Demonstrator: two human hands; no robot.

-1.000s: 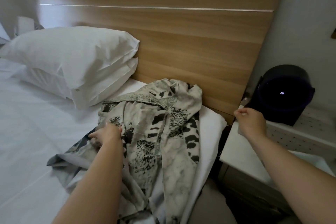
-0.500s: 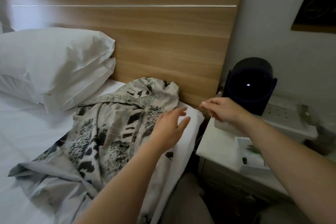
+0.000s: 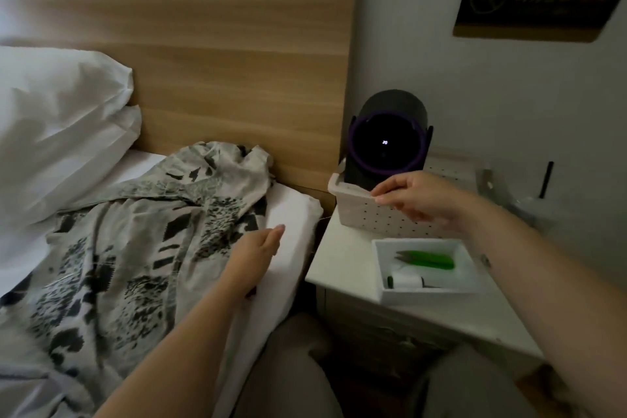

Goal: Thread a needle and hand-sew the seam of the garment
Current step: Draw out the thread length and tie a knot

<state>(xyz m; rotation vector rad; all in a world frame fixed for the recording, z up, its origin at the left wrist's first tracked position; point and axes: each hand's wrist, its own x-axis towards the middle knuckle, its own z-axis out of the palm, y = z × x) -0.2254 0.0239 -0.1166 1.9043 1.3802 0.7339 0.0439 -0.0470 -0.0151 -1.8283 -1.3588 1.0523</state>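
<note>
**Reaching Between Garment and Table**

Rests the left hand (image 3: 258, 248) flat at the right edge of the patterned garment (image 3: 142, 237), fingers straight and close together, tips over the bed (image 3: 291, 210) sheet. Stretches the right hand (image 3: 417, 197) above the table (image 3: 342, 265), thumb and forefinger pinched at the rim of a perforated white basket (image 3: 359, 215), other fingers loosely curled. Cannot tell whether needle or thread sits in that pinch. Shows the garment crumpled across the bed below a white pillow (image 3: 57, 119). Cuts off both forearms at the lower edge. Half hides a white spool (image 3: 405, 281) beside green snips (image 3: 427, 260) in a white tray (image 3: 383, 295). Blurs the lettering on a dark wall plaque (image 3: 543, 0).
</note>
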